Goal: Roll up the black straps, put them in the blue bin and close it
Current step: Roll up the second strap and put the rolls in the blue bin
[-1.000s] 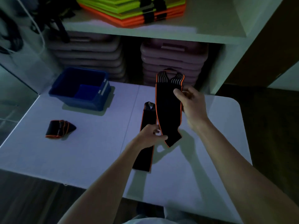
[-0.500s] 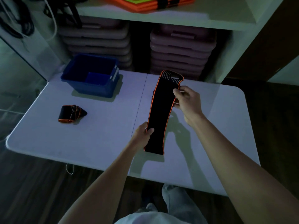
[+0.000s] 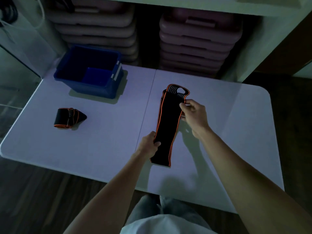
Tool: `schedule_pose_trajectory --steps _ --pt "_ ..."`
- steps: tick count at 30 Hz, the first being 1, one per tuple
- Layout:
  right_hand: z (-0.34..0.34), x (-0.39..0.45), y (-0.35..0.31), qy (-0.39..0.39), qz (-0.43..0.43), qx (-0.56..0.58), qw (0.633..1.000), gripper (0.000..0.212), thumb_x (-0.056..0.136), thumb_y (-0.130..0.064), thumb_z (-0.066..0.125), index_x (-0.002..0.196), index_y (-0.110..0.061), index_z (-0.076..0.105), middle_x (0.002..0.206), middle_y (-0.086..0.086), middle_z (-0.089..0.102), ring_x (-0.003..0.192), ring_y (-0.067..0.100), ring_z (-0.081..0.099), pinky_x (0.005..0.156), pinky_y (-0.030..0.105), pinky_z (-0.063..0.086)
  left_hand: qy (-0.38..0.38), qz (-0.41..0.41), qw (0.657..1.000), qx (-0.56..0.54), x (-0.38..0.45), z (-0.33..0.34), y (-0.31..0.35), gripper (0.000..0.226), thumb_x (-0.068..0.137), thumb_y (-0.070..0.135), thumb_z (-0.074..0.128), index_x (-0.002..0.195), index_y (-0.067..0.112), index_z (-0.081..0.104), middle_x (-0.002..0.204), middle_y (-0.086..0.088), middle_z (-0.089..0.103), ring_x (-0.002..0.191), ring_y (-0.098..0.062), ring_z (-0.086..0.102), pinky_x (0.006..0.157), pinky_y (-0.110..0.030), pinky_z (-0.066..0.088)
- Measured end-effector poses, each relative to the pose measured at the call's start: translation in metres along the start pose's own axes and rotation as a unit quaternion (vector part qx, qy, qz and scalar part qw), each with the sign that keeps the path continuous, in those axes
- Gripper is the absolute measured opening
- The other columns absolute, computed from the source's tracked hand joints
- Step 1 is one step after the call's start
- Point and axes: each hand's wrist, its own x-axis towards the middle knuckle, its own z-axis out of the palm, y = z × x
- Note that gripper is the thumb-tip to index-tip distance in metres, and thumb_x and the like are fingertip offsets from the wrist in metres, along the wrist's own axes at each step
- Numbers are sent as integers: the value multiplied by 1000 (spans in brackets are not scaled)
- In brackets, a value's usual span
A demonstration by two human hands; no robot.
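Observation:
Long black straps with orange edging (image 3: 168,122) lie stacked lengthwise near the middle of the white table (image 3: 101,149). My left hand (image 3: 149,144) grips their near left edge. My right hand (image 3: 194,112) pinches the right edge close to the far looped end. A rolled black strap (image 3: 68,117) rests on the table at the left, apart from both hands. The open blue bin (image 3: 89,71) stands at the table's far left; I see nothing inside it and no lid.
Stacks of pinkish flat cases (image 3: 199,41) fill the shelf unit behind the table. A white shelf post (image 3: 249,53) stands at the back right. Dark wood floor (image 3: 33,200) lies below the near table edge. My legs show under the table edge.
The strap held upright in the air has come down and now lies over the other strap on the table. The view has tilted downward.

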Motion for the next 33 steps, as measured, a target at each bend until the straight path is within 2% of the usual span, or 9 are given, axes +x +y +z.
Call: schedule_pose_trajectory --steps 3,6,10,15,20,24,27,30,33 --pt "1 13 7 -2 1 -28 1000 18 92 -19 64 78 -30 70 76 -1 72 74 22 70 76 52 58 12 -2 1000 6 7 2 -1 25 86 14 69 105 7 53 100 -14 65 87 -30 65 68 -33 50" --pt "4 27 17 -5 6 -46 999 15 90 -22 65 80 -29 72 79 -1 74 82 25 73 81 55 58 -3 -9 999 33 10 -3 1 27 83 22 71 97 12 50 91 -10 64 75 -27 66 64 -40 56" --pt "10 45 26 0 21 -80 997 11 90 -24 63 90 -19 73 85 2 74 84 23 72 85 49 57 40 -12 985 166 21 -24 16 23 82 35 56 90 14 52 87 -5 60 73 -28 61 60 -35 46" --pt "22 68 33 -4 41 -142 989 16 93 -18 58 97 -13 72 90 3 71 78 18 65 69 26 47 112 25 993 -28 67 -52 39 33 84 28 52 111 12 62 107 -12 68 90 -30 67 79 -43 58" --pt "33 92 47 22 108 -158 981 18 92 -17 57 98 -10 72 87 5 67 78 19 61 68 25 41 89 28 992 -84 119 -73 71 38 92 27 56 127 12 60 113 -10 69 104 -27 65 88 -37 54" --pt "34 107 55 14 140 -184 973 20 91 -16 55 88 0 68 77 9 61 74 23 57 64 29 38 63 16 997 -47 145 -72 83 31 93 38 55 111 15 65 103 -7 70 96 -28 66 84 -39 56" --pt "36 112 56 32 142 -220 965 19 89 -20 59 94 -4 66 83 6 62 80 22 57 65 28 42 77 7 996 -37 155 -68 85 25 91 39 58 97 16 65 95 -4 68 86 -26 66 79 -42 58" --pt "40 113 58 105 88 -215 967 20 88 -24 61 102 -8 62 92 7 67 86 23 60 76 32 48 96 -3 994 -56 162 -66 84 15 89 32 62 92 18 67 92 -1 69 83 -23 67 77 -40 59" --pt "43 119 61 138 53 -204 968 12 89 -21 58 94 -12 66 86 8 71 83 25 65 72 32 49 104 -14 992 -64 167 -66 85 17 89 34 63 91 18 68 90 0 69 82 -21 67 73 -34 57"
